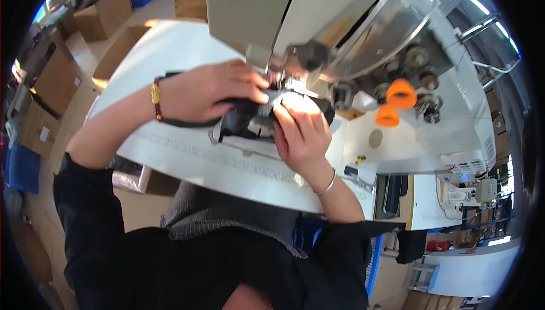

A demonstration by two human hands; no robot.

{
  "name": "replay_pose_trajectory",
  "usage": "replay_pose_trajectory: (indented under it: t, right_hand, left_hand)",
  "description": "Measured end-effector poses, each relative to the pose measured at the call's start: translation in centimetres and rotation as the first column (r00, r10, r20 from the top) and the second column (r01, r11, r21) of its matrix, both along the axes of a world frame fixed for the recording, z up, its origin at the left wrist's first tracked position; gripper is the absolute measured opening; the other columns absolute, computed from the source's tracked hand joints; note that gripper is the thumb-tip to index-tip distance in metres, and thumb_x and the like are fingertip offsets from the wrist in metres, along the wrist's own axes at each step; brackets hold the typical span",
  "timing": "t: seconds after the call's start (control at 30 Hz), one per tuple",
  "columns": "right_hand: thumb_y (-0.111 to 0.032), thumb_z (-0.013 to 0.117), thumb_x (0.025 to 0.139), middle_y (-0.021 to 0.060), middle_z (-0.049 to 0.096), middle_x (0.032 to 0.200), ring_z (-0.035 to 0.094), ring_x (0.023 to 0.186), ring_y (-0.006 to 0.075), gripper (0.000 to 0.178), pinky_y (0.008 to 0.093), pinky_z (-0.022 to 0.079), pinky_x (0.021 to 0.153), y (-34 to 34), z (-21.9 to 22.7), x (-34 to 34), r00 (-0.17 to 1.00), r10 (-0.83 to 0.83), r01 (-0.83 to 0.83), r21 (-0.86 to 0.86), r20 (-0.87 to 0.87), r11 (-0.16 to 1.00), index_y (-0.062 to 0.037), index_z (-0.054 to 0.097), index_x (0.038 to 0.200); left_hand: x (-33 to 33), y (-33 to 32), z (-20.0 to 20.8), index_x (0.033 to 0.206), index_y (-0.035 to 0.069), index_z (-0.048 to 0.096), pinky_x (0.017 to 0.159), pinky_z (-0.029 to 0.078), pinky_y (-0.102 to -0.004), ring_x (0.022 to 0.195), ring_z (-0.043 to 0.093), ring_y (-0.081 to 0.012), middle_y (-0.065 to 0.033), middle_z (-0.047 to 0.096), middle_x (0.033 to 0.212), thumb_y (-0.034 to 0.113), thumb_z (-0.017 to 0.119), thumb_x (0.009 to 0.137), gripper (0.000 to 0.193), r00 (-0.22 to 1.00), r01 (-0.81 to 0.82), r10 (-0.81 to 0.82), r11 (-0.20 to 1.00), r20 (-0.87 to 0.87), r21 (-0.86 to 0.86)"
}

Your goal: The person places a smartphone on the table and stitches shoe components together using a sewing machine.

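A black piece of fabric (238, 118) lies bunched under the needle area (278, 77) of a large pale sewing machine (250, 9). From the left, my left hand (213, 89) reaches across it, fingers bent onto the cloth close to the presser foot and thumb lower down. Opposite, my right hand (304, 131) grips the fabric's right part between thumb and fingers, just in front of the needle. The fingertips of both hands are partly hidden by cloth and glare. Below the fabric, a metal plate opening (261, 131) shows in the white table.
The white machine table (227, 165) curves in front of me, with a ruler strip along it. Orange thread-guide knobs (401, 93) and metal tension discs sit on the machine at right. Cardboard boxes (103, 13) and blue crates stand at left; another sewing station (471, 196) is at right.
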State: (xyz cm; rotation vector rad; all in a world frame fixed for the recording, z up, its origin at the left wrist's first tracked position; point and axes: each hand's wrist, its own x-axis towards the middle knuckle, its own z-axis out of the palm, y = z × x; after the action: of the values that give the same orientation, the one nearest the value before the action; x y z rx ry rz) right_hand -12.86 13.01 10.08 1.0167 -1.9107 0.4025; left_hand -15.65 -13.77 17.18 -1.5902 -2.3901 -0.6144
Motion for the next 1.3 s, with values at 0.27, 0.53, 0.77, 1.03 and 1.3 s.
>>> replay_pose_trajectory:
  t: [0.27,0.53,0.77,1.03,1.3]
  right_hand:
    - [-0.011,0.078,0.076,0.0034,0.070,0.103,0.060,0.080,0.0176,0.033,0.0322,0.046,0.064,0.2,-0.2,0.2,0.999,-0.046,0.046,0.008,-0.006,0.999,-0.0082,0.074,0.109]
    - [-0.005,0.079,0.070,0.0062,0.071,0.103,0.067,0.084,0.0225,0.032,0.0332,0.051,0.068,0.2,0.6,0.1,1.000,-0.002,0.002,-0.008,0.016,1.000,-0.0054,0.075,0.102]
    - [-0.004,0.078,0.069,0.0064,0.070,0.098,0.069,0.087,0.0242,0.032,0.0342,0.054,0.071,0.2,0.8,0.2,0.999,-0.010,0.010,0.007,0.046,1.000,-0.0044,0.075,0.102]
    - [-0.005,0.081,0.072,0.0088,0.073,0.113,0.070,0.096,0.0230,0.036,0.0314,0.054,0.081,0.8,0.1,0.3,0.999,-0.015,0.013,0.055,0.041,0.998,-0.0082,0.076,0.108]
    - [-0.004,0.080,0.076,0.0087,0.075,0.114,0.072,0.099,0.0233,0.033,0.0365,0.055,0.087,1.3,0.6,0.0,0.997,-0.010,0.003,0.089,0.077,0.996,-0.0080,0.077,0.108]
  left_hand:
    - [-1.7,-0.9,2.3,0.128,0.012,0.070,0.117,0.041,-0.0410,0.136,0.053,-0.0317,-0.0097,0.060,0.147,0.001,0.068,0.083,0.046,0.935,0.071,-0.063,0.997,0.350,-0.010]
    - [-1.5,-0.6,2.9,0.124,0.014,0.072,0.108,0.048,-0.0431,0.127,0.057,-0.0326,-0.0114,0.062,0.142,0.006,0.071,0.084,0.041,0.976,0.060,-0.034,0.992,0.214,-0.115]
    - [-1.4,-0.2,2.3,0.121,0.013,0.071,0.108,0.048,-0.0433,0.127,0.057,-0.0334,-0.0120,0.062,0.137,0.007,0.073,0.082,0.040,0.979,0.077,-0.059,0.994,0.195,-0.084]
    - [-1.2,-0.2,1.7,0.121,0.013,0.069,0.110,0.047,-0.0448,0.132,0.053,-0.0348,-0.0116,0.058,0.143,0.007,0.075,0.080,0.042,0.981,0.073,-0.055,0.993,0.184,-0.096]
    - [-1.1,-0.5,1.4,0.123,0.014,0.068,0.106,0.048,-0.0468,0.130,0.054,-0.0338,-0.0101,0.058,0.142,0.007,0.077,0.079,0.046,0.982,0.064,-0.051,0.996,0.184,-0.066]
